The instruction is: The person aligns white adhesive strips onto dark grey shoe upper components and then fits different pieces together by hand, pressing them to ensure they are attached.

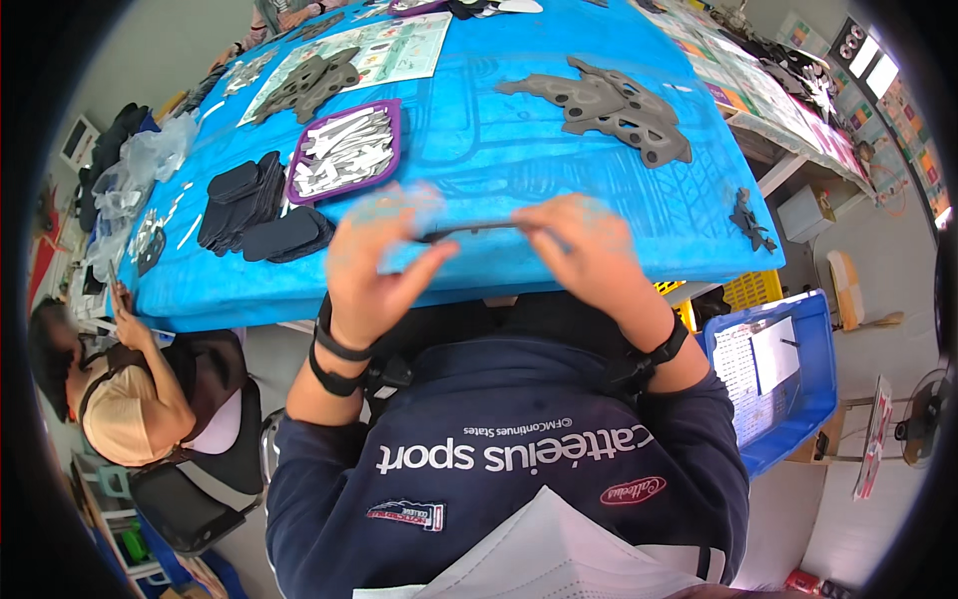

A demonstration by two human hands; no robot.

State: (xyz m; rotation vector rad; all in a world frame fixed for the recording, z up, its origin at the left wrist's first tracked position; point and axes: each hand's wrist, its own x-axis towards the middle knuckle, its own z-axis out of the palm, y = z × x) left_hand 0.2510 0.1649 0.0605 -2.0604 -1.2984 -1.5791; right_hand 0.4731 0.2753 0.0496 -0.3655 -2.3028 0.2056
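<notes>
two-handed around a thin dark strip (479, 228), over the near part of the blue surface (449, 180); pinching its right end with the right hand (584, 240); with the blurred left hand (371, 250) opposite, cannot tell whether gripping. beyond, can see black pads (239, 205) and a purple basket (397, 145) of white pieces (344, 152).

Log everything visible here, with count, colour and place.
thin strip: one, dark, table's near edge
basket: one, purple, table left
small strips: many, white, in basket
pads: several, black, beside basket
cut-outs: two main piles, grey, farther up table
table cover: one, blue, centre
crate: one, blue, right
fan: one, dark, far right
co-workers: two, light tops, left and far edge
rim clutter: uncounted, mixed, frame edges
sweatshirt: one, navy, below
left hand: one, bare, strip's left end
right hand: one, bare, strip's right end
</notes>
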